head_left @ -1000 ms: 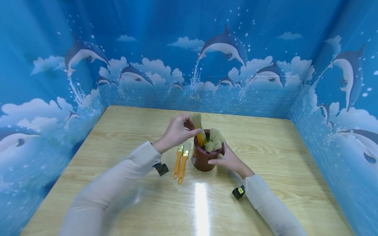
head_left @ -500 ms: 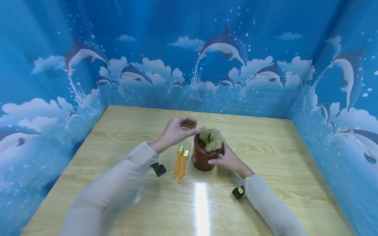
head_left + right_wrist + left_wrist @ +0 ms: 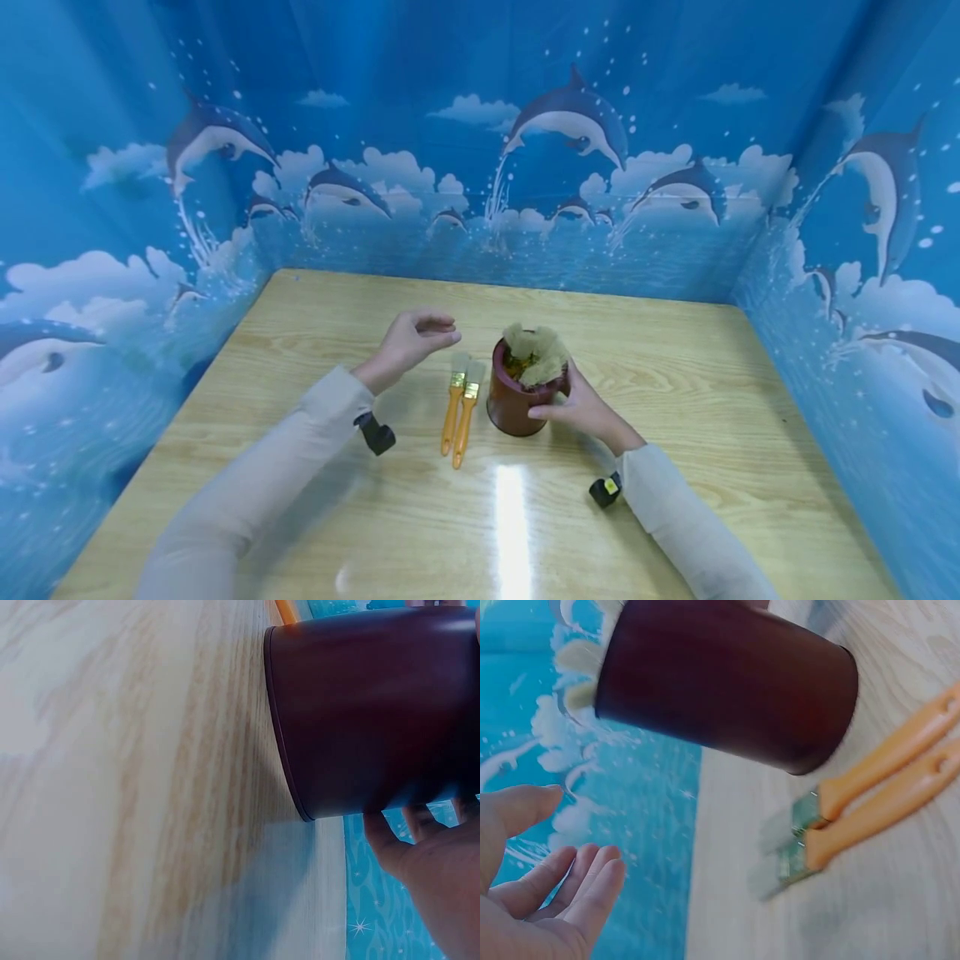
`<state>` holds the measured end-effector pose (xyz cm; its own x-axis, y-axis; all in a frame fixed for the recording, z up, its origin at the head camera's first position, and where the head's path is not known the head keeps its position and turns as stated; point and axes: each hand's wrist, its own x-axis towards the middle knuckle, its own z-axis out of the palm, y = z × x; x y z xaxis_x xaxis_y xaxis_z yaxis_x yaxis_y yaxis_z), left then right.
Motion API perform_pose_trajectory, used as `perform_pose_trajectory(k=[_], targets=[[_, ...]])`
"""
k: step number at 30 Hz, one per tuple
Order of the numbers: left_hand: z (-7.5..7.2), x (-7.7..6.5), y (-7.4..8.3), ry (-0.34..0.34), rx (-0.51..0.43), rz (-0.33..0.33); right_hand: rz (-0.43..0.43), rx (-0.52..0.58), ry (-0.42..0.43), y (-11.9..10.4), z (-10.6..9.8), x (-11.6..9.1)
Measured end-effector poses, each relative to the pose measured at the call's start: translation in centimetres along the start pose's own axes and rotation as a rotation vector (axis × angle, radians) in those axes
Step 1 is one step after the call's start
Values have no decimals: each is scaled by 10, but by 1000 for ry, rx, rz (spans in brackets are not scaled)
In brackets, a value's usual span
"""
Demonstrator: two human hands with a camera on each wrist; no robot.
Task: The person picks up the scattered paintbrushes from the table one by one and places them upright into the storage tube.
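Observation:
A dark red-brown cylindrical holder [image 3: 516,408] stands upright on the table. My right hand [image 3: 581,406] grips its right side, thumb across the front and fingers round the back; the right wrist view shows several fingers along its dark wall [image 3: 367,712]. Pale bristle heads of several paintbrushes [image 3: 546,358] stick up out of its mouth. To the left of it my left hand [image 3: 408,340] hovers with nothing in it, fingers relaxed and apart in the left wrist view. Two paintbrushes with orange handles [image 3: 457,417] lie side by side between that hand and the holder, bristles pointing away from me.
The wood-grain table [image 3: 675,400] is walled at the back and sides by a blue curtain [image 3: 420,192] printed with dolphins. Black wrist cameras hang below each sleeve, the left one [image 3: 375,435] over the table and the right one [image 3: 604,490] close to it.
My left hand has let go of a paintbrush, which has dropped down into the holder, and has moved away to the left. My right hand has kept its grip on the holder.

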<state>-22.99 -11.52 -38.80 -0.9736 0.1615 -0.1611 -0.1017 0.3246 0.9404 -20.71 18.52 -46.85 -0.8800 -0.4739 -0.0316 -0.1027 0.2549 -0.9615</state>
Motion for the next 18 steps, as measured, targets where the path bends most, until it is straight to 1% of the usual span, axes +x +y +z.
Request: perform_pose_trajectory(k=[5,9,12,16,18], targets=[[-3,3,-14,-3,43,-59,10,0,-2,-1,0,-1],[-2,5,-27,-4,59,-88,23,0,-5,-4,0,-2],[1,6,-36,0,75,-98,32,2,-9,-4,0,-1],[6,9,-49,13,96,-127,36,1,-15,-1,-1,1],[9,10,-54,13,91,-148,36,0,-15,0,-1,1]])
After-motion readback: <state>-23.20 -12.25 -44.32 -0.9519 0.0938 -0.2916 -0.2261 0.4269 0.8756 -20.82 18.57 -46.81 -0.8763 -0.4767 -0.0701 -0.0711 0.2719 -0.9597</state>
